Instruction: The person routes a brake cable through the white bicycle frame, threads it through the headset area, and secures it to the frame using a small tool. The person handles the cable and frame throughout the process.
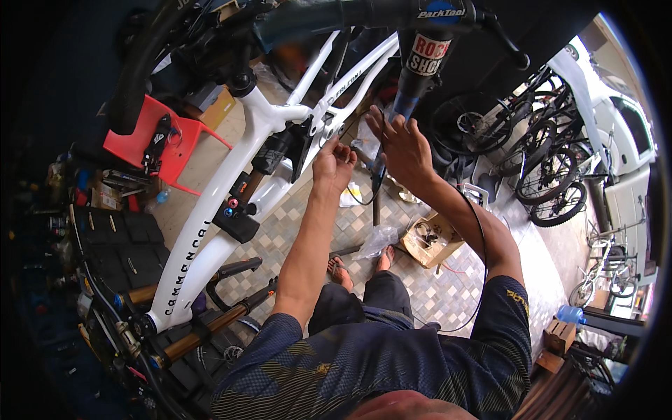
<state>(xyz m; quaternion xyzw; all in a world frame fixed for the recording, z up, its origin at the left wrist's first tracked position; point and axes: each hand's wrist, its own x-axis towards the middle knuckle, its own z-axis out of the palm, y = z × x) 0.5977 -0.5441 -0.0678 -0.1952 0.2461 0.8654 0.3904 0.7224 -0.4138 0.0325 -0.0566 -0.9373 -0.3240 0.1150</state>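
A white bicycle frame (183, 259) hangs tilted at my left, with a black rear shock (271, 150) inside it. My left hand (334, 164) is pinched closed just beside the frame's linkage, on what looks like the end of a thin black cable (362, 204). That cable droops in a loop below the hands and rises to my right hand (406, 148). The right hand's fingers are bent around the cable, in front of the repair stand's post (413, 87). A long stretch of cable hangs past my right forearm. The fingertips are partly hidden.
A red plastic chair (185, 157) stands left of the frame. An open cardboard box (428, 241) with small parts and a clear plastic bag (378, 240) lie on the tiled floor. Gold-tubed suspension forks (203, 329) are at lower left. Several bicycles (542, 161) line the right side.
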